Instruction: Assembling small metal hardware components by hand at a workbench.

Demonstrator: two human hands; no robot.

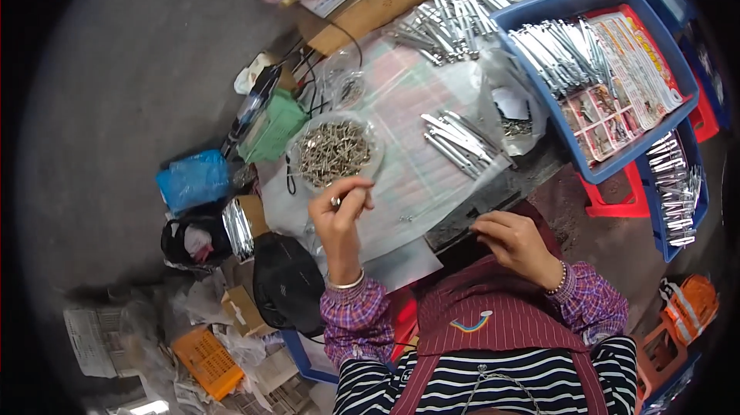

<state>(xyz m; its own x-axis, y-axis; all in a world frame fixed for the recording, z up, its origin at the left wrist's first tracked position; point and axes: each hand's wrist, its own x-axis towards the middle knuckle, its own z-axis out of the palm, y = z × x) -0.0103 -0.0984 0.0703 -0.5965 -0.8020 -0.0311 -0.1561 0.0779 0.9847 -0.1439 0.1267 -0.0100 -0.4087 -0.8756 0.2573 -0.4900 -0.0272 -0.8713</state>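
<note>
My left hand (339,215) is raised at the near rim of a round white bowl (378,154). Its fingers are bent in, thumb against forefinger. A shiny spot shows at the fingers; whether it is a ring or a small part I cannot make out. Small metal pins or screws (333,151) are heaped in the bowl. My right hand (518,245) is curled palm down over the dark table edge (482,218), thumb under the fingers; anything in its grip is hidden. Beyond it, several silver metal rods (461,144) lie side by side on the plastic-covered tabletop (401,99).
More silver rods (455,22) are piled at the back. At right, a blue tray (582,164) holds rods and a printed sheet, above a red stool (617,195) and another blue bin (671,249). A green basket (270,128) and black bag (289,284) stand left.
</note>
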